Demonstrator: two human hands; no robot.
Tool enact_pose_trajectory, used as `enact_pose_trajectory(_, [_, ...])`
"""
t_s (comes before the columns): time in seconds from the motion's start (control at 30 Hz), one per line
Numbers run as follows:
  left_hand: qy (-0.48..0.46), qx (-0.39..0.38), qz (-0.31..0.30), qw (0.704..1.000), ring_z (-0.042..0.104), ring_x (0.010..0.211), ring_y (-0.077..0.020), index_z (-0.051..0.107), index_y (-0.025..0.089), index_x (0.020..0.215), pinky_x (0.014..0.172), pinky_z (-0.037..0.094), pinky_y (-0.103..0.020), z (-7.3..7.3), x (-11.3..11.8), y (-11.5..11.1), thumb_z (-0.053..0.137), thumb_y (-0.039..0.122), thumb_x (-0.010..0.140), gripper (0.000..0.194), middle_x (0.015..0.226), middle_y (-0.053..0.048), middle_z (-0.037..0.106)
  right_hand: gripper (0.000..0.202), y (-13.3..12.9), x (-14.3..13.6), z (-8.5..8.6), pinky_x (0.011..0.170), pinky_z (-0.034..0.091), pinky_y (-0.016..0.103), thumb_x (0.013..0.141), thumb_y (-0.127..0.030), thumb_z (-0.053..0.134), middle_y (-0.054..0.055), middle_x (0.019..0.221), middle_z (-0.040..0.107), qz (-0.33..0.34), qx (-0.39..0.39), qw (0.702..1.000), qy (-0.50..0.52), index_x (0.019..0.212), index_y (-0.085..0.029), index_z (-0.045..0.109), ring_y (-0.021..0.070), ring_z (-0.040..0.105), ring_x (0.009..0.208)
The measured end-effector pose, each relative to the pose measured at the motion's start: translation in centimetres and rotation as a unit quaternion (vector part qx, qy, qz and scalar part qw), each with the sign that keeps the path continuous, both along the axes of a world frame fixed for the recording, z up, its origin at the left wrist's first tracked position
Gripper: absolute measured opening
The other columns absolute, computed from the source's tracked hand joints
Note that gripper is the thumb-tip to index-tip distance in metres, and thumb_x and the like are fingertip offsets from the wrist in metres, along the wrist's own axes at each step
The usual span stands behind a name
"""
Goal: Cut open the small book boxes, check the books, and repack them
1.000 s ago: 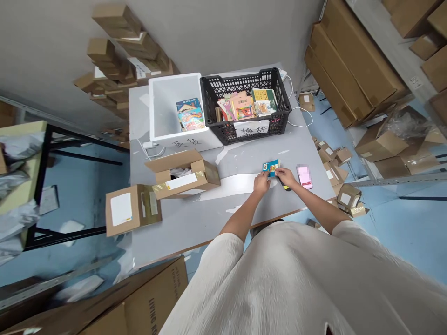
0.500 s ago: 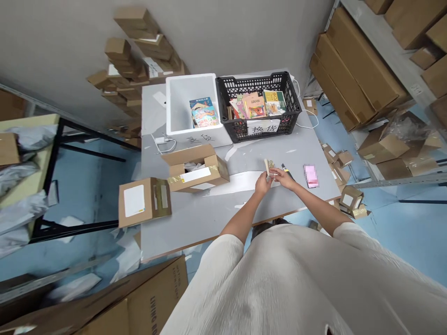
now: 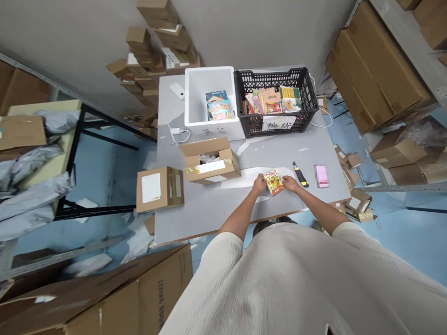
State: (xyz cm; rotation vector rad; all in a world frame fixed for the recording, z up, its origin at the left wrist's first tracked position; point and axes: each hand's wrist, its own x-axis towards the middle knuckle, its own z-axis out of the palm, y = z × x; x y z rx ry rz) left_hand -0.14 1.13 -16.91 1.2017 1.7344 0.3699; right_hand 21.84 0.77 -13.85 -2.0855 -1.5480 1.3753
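Note:
A small book with a colourful red and yellow cover (image 3: 274, 182) is held between my two hands, its cover facing up. My left hand (image 3: 259, 183) grips its left edge, and my right hand (image 3: 289, 183) has hold of the right edge. Both hands are above the front part of the grey table (image 3: 195, 218). Just right of my right hand lies a black and yellow utility knife (image 3: 301, 175). Left of my left hand stands an open cardboard box (image 3: 213, 170) with crumpled packing inside.
A white foam box (image 3: 191, 97) with books stands at the back, beside a black plastic crate (image 3: 253, 130) of books. A closed carton (image 3: 164, 204) sits at the table's left edge. A pink pixelated object (image 3: 321, 176) lies on the right. Cartons and racks surround the table.
The book was seen edge-on in my hands; now its cover faces up, with my hands farther apart on its edges. The view has shifted, so the table appears farther right.

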Motion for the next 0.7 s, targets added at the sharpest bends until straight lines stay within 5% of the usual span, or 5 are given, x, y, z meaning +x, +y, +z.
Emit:
enact_pose_trajectory(0.17, [-0.015, 0.008, 0.041, 0.999, 0.073, 0.122, -0.0246, 0.063, 0.022, 0.142, 0.107, 0.058, -0.038, -0.3, -0.1, -2.3, 0.062, 0.014, 0.094, 0.049, 0.133, -0.009, 0.077, 0.039, -1.7, -0.6, -1.1, 0.109, 0.056, 0.044, 0.083, -0.022, 0.060, 0.011, 0.121, 0.082, -0.025, -0.031, 0.999, 0.016, 0.115, -0.018, 0.081, 0.0306, 0.075, 0.119])
enact_pose_trajectory(0.37, [-0.042, -0.018, -0.001, 0.999, 0.073, 0.118, -0.0272, 0.067, 0.020, 0.138, 0.109, 0.056, -0.041, -0.4, 0.7, -5.4, 0.065, 0.016, 0.089, 0.049, 0.130, -0.009, 0.078, 0.043, -2.4, -1.2, -2.2, 0.108, 0.057, 0.043, 0.079, -0.024, 0.062, 0.007, 0.116, 0.083, -0.097, -0.008, 0.993, 0.070, 0.117, -0.022, 0.082, 0.0296, 0.075, 0.118])
enact_pose_trajectory(0.7, [-0.121, -0.004, 0.040, 0.992, 0.060, 0.143, -0.0358, 0.069, 0.017, 0.138, 0.123, 0.043, -0.044, -2.1, 1.1, -6.9, 0.083, 0.024, 0.075, 0.066, 0.151, -0.018, 0.067, 0.014, -2.7, -2.2, -3.1, 0.082, 0.059, 0.031, 0.073, -0.025, 0.075, 0.006, 0.091, 0.083, -0.158, -0.073, 0.977, 0.123, 0.086, -0.020, 0.078, 0.0249, 0.077, 0.094])
